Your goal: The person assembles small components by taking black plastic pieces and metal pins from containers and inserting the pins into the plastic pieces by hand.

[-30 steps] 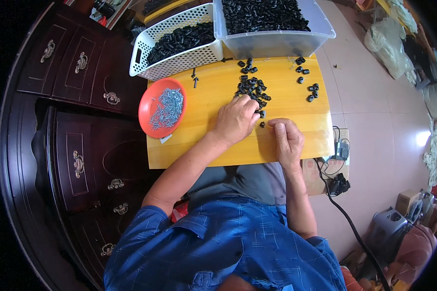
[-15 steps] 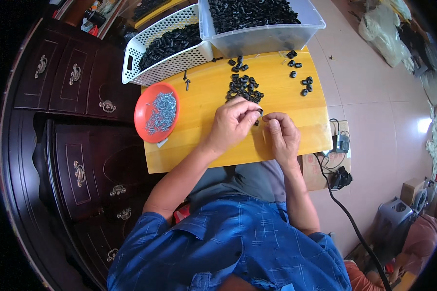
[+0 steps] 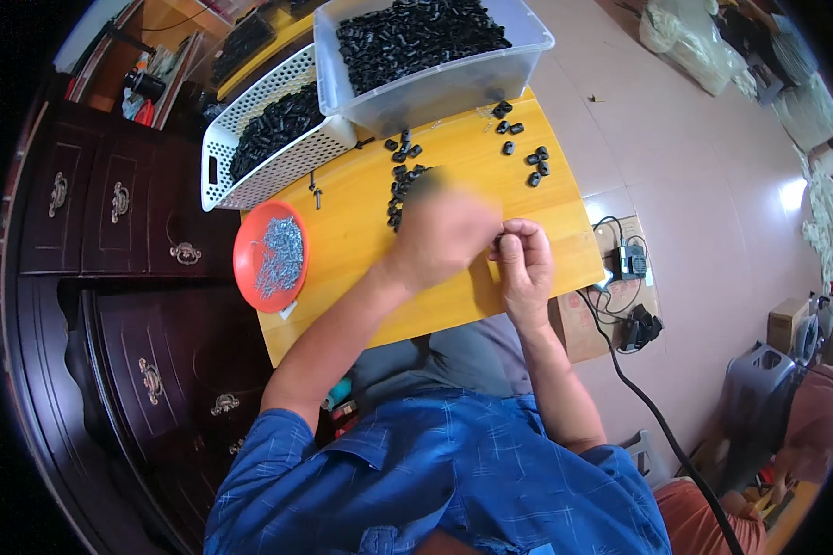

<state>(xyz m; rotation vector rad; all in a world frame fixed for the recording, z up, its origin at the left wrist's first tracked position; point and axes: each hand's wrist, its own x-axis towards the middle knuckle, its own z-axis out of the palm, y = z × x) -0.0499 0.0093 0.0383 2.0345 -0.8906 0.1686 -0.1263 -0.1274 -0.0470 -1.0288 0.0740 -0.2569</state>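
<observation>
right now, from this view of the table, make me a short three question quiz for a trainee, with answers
1. True or false: the red dish with small silvery pieces in it lies to the left of the left hand.
2. What colour are the loose parts piled in the clear bin? A: red; B: black; C: white.
3. Fill in: a small black part shows at the fingertips of the ____ hand.

Key
1. True.
2. B, black.
3. Right: the part is at the thumb and index finger of the right hand. The left hand is blurred, so its grip cannot be told.
</observation>
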